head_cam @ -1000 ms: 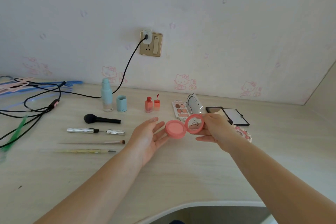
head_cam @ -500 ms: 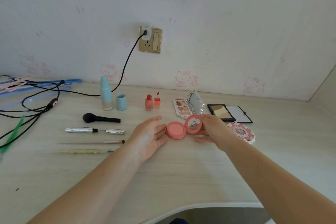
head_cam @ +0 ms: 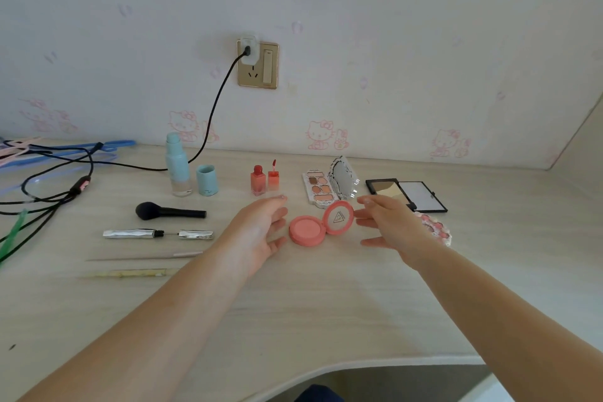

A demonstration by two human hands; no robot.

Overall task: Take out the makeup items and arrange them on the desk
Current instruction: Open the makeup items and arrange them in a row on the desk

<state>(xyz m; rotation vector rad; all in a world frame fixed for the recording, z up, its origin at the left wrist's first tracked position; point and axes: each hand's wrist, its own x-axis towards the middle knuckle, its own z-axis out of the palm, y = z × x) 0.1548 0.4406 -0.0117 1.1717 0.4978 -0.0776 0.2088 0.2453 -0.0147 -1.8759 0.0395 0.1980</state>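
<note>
A round pink blush compact lies on the desk with its lid standing open. My left hand is spread just left of it, palm toward it, not touching. My right hand hovers open just right of the lid, holding nothing. Behind the compact stand a red lip tint bottle with its wand cap, an open eyeshadow palette and a black open powder palette. A round pink flowered compact shows partly behind my right wrist.
At the left lie a black brush, a silver open mascara, a thin brush and a yellowish pencil. A light blue bottle and its cap stand behind. Black cables and hangers crowd the far left. The desk's curved front edge is near.
My right hand set the open blush compact down on the desk and let go of it. Both hands now sit apart on either side of it.
</note>
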